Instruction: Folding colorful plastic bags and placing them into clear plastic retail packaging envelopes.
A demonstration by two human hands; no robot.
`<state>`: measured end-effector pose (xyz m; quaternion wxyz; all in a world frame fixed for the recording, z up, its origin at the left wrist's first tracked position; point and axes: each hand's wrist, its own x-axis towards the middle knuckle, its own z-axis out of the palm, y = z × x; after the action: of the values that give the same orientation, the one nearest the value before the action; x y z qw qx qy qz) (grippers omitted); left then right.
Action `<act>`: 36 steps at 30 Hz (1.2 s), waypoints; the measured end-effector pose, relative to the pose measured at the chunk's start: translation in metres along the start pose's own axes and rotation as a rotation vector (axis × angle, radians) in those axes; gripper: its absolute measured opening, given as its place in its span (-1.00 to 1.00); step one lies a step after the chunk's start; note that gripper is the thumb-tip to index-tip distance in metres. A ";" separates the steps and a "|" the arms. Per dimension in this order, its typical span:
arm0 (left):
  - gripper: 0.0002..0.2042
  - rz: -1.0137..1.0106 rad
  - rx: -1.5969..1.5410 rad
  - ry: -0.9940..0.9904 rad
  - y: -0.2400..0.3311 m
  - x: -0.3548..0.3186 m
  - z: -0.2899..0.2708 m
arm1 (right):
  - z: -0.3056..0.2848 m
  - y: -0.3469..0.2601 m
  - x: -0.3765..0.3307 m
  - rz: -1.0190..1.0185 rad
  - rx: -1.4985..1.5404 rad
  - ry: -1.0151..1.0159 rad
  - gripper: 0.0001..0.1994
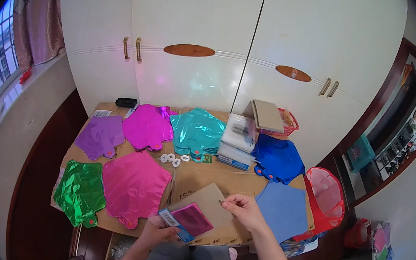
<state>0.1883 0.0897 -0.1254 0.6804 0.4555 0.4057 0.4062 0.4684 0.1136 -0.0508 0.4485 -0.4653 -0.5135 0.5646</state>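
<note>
My left hand (162,230) is closed on a flat packet (192,218) that shows folded pink foil and a blue label with a barcode. Behind the packet lies a grey-brown card sheet (214,196), tilted toward its upper right. The fingers of my right hand (244,211) pinch together at the card's right side. To the left is a large pink foil sheet (136,186), shaped like a flat balloon, with a green foil one (80,189) beside it. On the right a light blue sheet (283,212) of similar shape reaches under my right forearm.
Purple (100,136), magenta (148,127), teal (197,131) and dark blue foil stacks (280,158) line the cardboard-covered table's back. Among them stand clear packets (237,152), brown cards (268,115) and a red basket (292,123). Several white rings (177,162) lie mid-table. White cabinets (196,14) rise behind.
</note>
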 end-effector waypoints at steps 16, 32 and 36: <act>-0.63 0.641 0.766 0.215 0.019 0.134 0.004 | -0.034 0.046 0.116 0.006 -0.445 -0.342 -0.87; -0.73 0.395 1.012 0.049 0.030 0.180 0.004 | -0.033 0.062 0.138 -0.091 -0.684 -0.109 -0.81; -0.71 0.741 1.284 0.160 0.010 0.170 -0.004 | -0.033 0.069 0.125 -0.478 -0.890 0.030 -0.69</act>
<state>0.2408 0.2497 -0.1474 0.0672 0.8393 0.4314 0.3239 0.4779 0.2375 -0.1289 0.3305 -0.4891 -0.7900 0.1657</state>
